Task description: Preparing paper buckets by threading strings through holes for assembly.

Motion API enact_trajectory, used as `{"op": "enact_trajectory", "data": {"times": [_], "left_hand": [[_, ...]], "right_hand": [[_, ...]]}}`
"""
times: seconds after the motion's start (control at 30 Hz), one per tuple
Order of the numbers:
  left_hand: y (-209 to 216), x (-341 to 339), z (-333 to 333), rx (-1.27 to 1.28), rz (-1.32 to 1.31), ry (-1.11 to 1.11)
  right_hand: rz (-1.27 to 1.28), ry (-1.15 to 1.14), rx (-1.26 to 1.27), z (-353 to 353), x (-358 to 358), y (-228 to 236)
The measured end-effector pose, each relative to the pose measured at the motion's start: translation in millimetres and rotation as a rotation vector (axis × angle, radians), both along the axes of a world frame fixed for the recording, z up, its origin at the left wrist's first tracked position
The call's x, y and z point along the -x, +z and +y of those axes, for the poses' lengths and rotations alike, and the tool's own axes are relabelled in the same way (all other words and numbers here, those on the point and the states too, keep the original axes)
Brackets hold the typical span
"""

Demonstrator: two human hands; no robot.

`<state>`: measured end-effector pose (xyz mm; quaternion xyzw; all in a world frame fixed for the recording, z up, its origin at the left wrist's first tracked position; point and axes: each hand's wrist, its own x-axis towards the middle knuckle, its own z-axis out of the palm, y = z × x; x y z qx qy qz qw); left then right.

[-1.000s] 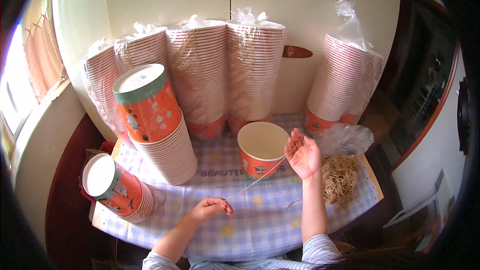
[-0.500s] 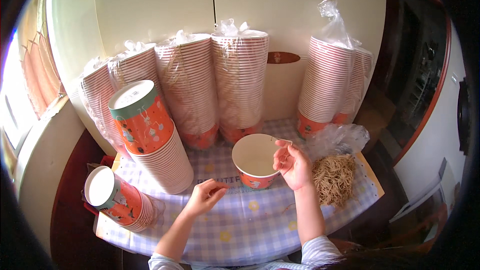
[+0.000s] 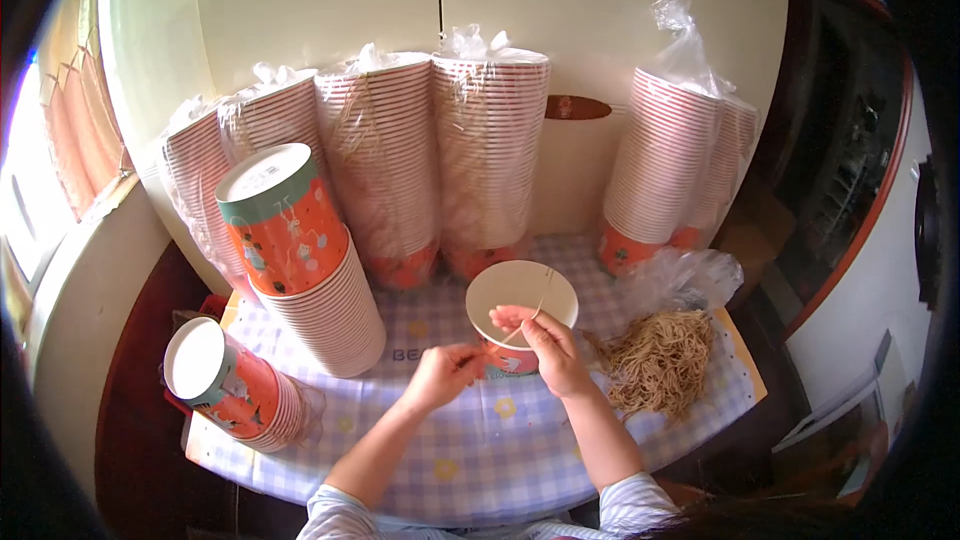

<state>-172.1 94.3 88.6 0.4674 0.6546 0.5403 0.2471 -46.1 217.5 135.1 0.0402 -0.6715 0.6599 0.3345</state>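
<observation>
A paper bucket [image 3: 482, 298] with a white inside and an orange printed outside stands upright at the middle of the table. Over its near rim my right hand [image 3: 556, 352] pinches a thin tan string [image 3: 542, 300], whose loose end sticks up above the fingers. My left hand [image 3: 446, 376] is closed at the bucket's near left side, and the string runs down to its fingertips. A tangled bundle of tan strings [image 3: 662, 362] lies to the right of my right hand.
Tall stacks of nested buckets in clear plastic [image 3: 490, 150] line the back, with more wrapped stacks [image 3: 655, 160] at back right. An unwrapped stack [image 3: 325, 315] and a shorter one [image 3: 245, 390] stand left. Crumpled plastic [image 3: 685, 280] lies behind the strings. A checked cloth [image 3: 400, 480] covers the table.
My right hand has moved left and down across the bucket's near rim with the string. My left hand has moved right, and its fingers now meet the string. The view has shifted slightly.
</observation>
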Motion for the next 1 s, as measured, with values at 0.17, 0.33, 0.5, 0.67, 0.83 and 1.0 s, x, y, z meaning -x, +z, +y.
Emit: {"op": "enact_trajectory", "data": {"times": [0.17, 0.33, 0.5, 0.67, 0.83, 1.0], "left_hand": [[9.7, 16.3, -5.0, 0.073, 0.177, 0.155], [-10.1, 19.0, 4.6, -0.032, -0.397, -0.059], [-17.3, 15.1, 9.2, -0.158, -0.545, -0.049], [-27.0, 17.9, 10.4, -0.09, -0.424, 0.014], [-26.9, 15.2, 13.4, -0.14, -0.376, 0.094], [-29.5, 17.0, 13.9, -0.172, -0.352, 0.131]], "right_hand": [[-0.047, -0.242, -0.276, 9.2, 8.2, -5.5], [-0.193, -0.213, -0.232, 22.1, 16.5, -17.8], [-0.294, -0.205, -0.243, 24.3, 23.3, -28.7], [-0.294, -0.316, -0.363, 23.0, 24.6, -28.9], [-0.294, -0.312, -0.353, 22.8, 24.8, -29.8], [-0.313, -0.314, -0.376, 20.6, 25.1, -28.7]]}}
